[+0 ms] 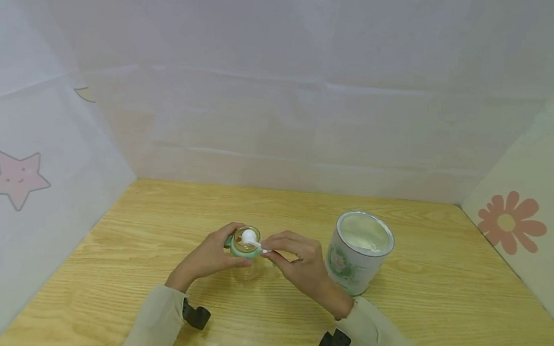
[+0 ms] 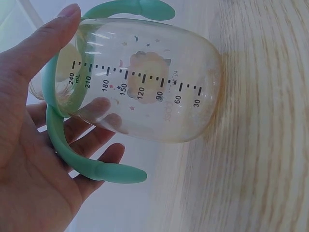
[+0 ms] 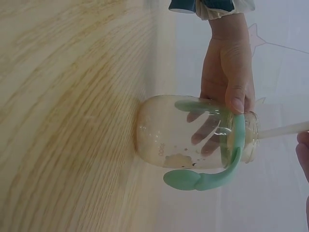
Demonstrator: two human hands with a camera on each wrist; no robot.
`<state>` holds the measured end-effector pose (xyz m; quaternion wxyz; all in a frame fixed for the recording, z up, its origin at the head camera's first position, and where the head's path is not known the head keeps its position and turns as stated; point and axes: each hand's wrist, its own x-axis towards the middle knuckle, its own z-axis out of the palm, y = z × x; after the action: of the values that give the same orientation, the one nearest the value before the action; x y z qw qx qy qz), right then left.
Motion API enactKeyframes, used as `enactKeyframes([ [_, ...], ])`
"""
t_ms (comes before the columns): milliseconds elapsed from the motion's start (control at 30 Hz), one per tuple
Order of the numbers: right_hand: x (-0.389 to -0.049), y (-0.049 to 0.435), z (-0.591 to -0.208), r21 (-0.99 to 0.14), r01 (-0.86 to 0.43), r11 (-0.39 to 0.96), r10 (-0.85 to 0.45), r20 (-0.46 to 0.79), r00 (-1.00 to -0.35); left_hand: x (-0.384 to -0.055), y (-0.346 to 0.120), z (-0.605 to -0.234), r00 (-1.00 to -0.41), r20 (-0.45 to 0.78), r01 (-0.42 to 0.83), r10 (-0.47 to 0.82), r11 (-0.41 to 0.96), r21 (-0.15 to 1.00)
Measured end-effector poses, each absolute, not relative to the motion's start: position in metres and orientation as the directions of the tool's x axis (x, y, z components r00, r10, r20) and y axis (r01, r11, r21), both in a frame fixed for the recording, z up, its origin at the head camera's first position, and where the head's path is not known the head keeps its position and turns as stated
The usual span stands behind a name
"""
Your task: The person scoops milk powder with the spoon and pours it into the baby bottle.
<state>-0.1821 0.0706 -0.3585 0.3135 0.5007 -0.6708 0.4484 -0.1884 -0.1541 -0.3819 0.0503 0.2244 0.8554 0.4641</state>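
Bottle: the clear bottle (image 2: 140, 92) stands upright on the table (image 1: 264, 329), its mouth uncovered; we take it as the centre of our clock in the head view.
Left hand: coming in from 9 o'clock, our left hand (image 1: 209, 254) grasps the bottle by its upper part at the green collar (image 2: 51, 72), thumb on the near side, fingers curled behind.
Right hand: at 3 o'clock, our right hand (image 1: 302, 257) pinches the handle of the white scoop (image 1: 249, 237) between thumb and fingers.
Scoop: its bowl sits at the bottle's mouth, with the handle pointing to 4 o'clock; we cannot tell how full the bowl is.
Can: the open can (image 1: 348, 265) stands at 3 o'clock, apart from the bottle, with pale contents inside.
Good pouring: we would centre the bowl within the rim, then roll the handle slowly so everything drops inward.
Steadying: we should press the base gently down, without squeezing.
Likely slip: a fast flick could dust the rim or knock the neck.
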Motion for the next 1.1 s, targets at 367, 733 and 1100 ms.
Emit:
enactKeyframes([
  [367, -0.181, 0.074, -0.361, -0.251, -0.964, 0.088, -0.438, 0.860, -0.264, -0.188, -0.154, -0.383, -0.894, 0.125, 0.342, 0.429, 0.477, 0.809],
  [733, -0.179, 0.073, -0.355, -0.206, -0.974, 0.089, -0.442, 0.869, -0.224, -0.188, -0.154, -0.383, -0.896, 0.119, 0.338, 0.429, 0.481, 0.809],
  [1100, -0.180, 0.073, -0.348, -0.210, -0.975, 0.079, -0.432, 0.874, -0.223, -0.190, -0.154, -0.382, -0.892, 0.123, 0.343, 0.436, 0.472, 0.812],
])
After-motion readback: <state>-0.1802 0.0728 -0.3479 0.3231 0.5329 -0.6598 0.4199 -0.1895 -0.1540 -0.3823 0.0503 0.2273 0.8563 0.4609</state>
